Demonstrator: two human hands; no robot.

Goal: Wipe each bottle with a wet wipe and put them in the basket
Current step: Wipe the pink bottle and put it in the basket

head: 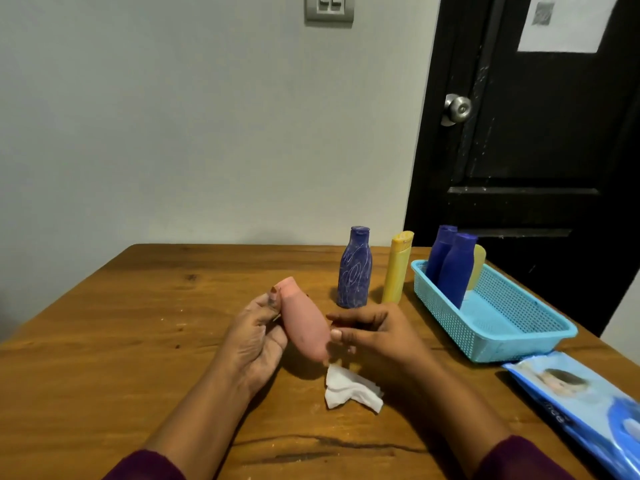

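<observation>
A room in a home is suggested: a wooden tabletop (138, 341) is set against a plain painted wall (207, 133), beside a black panelled door (536, 150) with a round metal knob (458, 109); a light switch (329, 8) is mounted above.

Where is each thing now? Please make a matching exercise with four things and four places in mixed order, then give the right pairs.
Things
1. pink bottle
2. scribbled blue bottle
3. plain blue bottles
4. white wipe

Places
A. standing inside the turquoise basket
B. crumpled on the wooden table, just below the hands
C. held between the left hand and the right hand
D. upright on the table, beside the yellow bottle

Pairs: 1-C, 2-D, 3-A, 4-B
</observation>
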